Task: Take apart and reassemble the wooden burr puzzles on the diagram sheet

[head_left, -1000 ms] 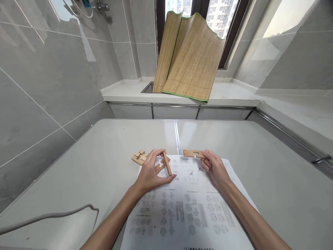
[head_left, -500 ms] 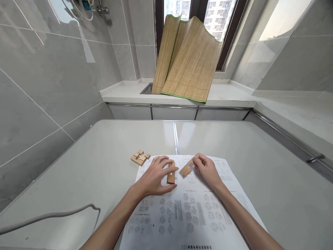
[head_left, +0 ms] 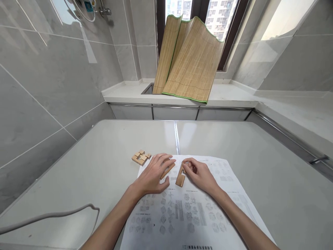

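My left hand [head_left: 156, 175] is closed around a flat wooden piece [head_left: 168, 171], which lies tilted under its fingers on the printed sheet [head_left: 177, 215]. To the right, my right hand [head_left: 199, 173] pinches the upper part of a second wooden piece with a notch [head_left: 180, 180]; its lower end points toward me. The two pieces are apart. Beyond my left hand, at the sheet's far left corner, sits a small group of interlocked wooden blocks [head_left: 140, 158].
The sheet lies on a pale table [head_left: 104, 149]. A grey cable [head_left: 52, 216] crosses the table at the near left. Behind the table, a bamboo mat [head_left: 192, 62] leans on a white ledge [head_left: 125, 91] by the window.
The left piece has tilted clockwise under my left hand, whose fingers have closed in. My right hand has moved left with its piece, which now stands more upright in view.
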Available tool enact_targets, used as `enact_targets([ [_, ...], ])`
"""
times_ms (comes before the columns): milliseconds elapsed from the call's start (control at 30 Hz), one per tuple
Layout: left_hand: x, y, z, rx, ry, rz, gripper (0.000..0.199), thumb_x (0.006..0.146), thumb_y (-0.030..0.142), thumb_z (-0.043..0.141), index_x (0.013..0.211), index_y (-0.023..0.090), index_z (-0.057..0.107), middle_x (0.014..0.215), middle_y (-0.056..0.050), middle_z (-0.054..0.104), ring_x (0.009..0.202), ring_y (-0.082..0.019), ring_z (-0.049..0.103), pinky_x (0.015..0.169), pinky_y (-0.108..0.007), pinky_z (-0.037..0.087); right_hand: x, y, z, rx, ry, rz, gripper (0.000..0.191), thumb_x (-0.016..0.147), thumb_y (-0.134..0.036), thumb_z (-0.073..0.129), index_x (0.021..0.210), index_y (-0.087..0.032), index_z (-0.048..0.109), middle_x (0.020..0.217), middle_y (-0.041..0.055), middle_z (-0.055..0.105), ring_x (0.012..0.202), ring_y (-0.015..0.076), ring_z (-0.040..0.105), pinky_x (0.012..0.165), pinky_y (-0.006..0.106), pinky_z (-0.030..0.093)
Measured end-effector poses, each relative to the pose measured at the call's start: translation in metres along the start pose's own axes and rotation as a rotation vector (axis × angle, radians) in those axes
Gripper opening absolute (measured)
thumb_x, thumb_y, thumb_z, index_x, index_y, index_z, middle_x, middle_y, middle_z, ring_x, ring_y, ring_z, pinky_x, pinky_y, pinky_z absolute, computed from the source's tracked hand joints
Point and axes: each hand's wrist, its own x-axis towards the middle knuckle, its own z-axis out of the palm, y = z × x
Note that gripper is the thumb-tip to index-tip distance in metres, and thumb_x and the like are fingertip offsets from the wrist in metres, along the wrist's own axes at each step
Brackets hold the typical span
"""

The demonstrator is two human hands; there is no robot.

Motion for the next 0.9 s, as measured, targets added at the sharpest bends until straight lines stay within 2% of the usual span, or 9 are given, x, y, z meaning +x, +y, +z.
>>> enact_targets([
  [67,0.002,0.004,0.003,-0.019,0.018,0.002,0.056,0.088,0.02,0.061,0.143,0.027,0.051,0.139,-0.012,0.06,0.134,-0.033,0.051,0.112,-0.052,0.044,-0.001,-0.001,0.001,-0.044,-0.017,-0.015,0.025,0.101,-0.045,0.055,0.105,-0.027,0.072,0.069,-0.0008,0.066,0.063,0.0207,0.059,0.064,0.032,0.044],
  [133,0.004,0.008,0.006,-0.048,0.011,0.009,0.05,0.092,0.03,0.065,0.141,0.027,0.054,0.136,-0.011,0.061,0.132,-0.032,0.053,0.112,-0.05,0.045,-0.002,-0.002,0.003,-0.062,-0.024,-0.025,0.026,0.102,-0.046,0.054,0.106,-0.028,0.073,0.072,-0.0004,0.069,0.064,0.0205,0.06,0.064,0.032,0.045],
  [200,0.005,0.011,0.007,-0.075,-0.01,0.018,0.055,0.091,0.037,0.07,0.142,0.028,0.054,0.135,-0.011,0.062,0.131,-0.032,0.054,0.113,-0.05,0.044,-0.003,-0.004,0.003,-0.075,-0.023,-0.043,0.026,0.101,-0.046,0.054,0.105,-0.029,0.073,0.074,-0.0003,0.071,0.063,0.0199,0.06,0.064,0.032,0.045],
  [333,0.006,0.014,0.007,-0.085,-0.062,0.049,0.057,0.088,0.038,0.074,0.141,0.029,0.056,0.135,-0.011,0.061,0.129,-0.032,0.053,0.113,-0.051,0.043,-0.004,-0.003,0.003,-0.061,-0.032,-0.064,0.022,0.102,-0.04,0.053,0.106,-0.029,0.071,0.076,-0.0012,0.073,0.06,0.0185,0.058,0.062,0.03,0.043],
  [533,0.006,0.012,0.009,-0.054,-0.056,0.056,0.036,0.085,0.049,0.078,0.112,0.027,0.068,0.126,-0.012,0.064,0.121,-0.033,0.055,0.102,-0.051,0.05,-0.004,-0.003,0.003,0.001,-0.054,-0.064,0.021,0.103,-0.039,0.052,0.111,-0.029,0.068,0.095,0.0018,0.078,0.067,0.0192,0.062,0.062,0.031,0.045],
  [600,0.005,0.008,0.008,-0.046,-0.035,0.027,0.03,0.085,0.046,0.078,0.105,0.025,0.067,0.121,-0.011,0.065,0.117,-0.032,0.056,0.099,-0.05,0.051,-0.004,-0.003,0.004,-0.011,-0.021,-0.072,0.02,0.102,-0.039,0.053,0.109,-0.028,0.069,0.097,0.0031,0.077,0.07,0.0199,0.062,0.063,0.032,0.046],
  [700,0.002,0.002,0.006,-0.008,0.002,-0.007,0.018,0.088,0.027,0.07,0.106,0.026,0.066,0.121,-0.009,0.066,0.118,-0.031,0.057,0.102,-0.051,0.05,-0.003,-0.003,0.004,-0.015,0.012,-0.09,0.02,0.102,-0.037,0.053,0.107,-0.027,0.069,0.098,0.0043,0.075,0.074,0.0209,0.064,0.065,0.033,0.048],
  [800,0.001,-0.003,0.004,0.042,0.036,-0.026,0.029,0.088,0.012,0.057,0.113,0.027,0.066,0.122,-0.008,0.067,0.121,-0.03,0.057,0.106,-0.052,0.048,-0.003,-0.001,0.004,-0.009,0.032,-0.098,0.019,0.102,-0.038,0.054,0.105,-0.027,0.07,0.094,0.0047,0.074,0.073,0.0215,0.063,0.064,0.034,0.048],
  [900,0.001,-0.008,0.004,0.095,0.053,-0.034,0.033,0.09,0.007,0.051,0.113,0.026,0.066,0.119,-0.009,0.068,0.121,-0.03,0.057,0.104,-0.051,0.048,-0.003,0.0,0.004,-0.013,0.045,-0.093,0.019,0.101,-0.037,0.054,0.103,-0.027,0.07,0.088,0.004,0.072,0.069,0.0213,0.061,0.064,0.034,0.047],
])
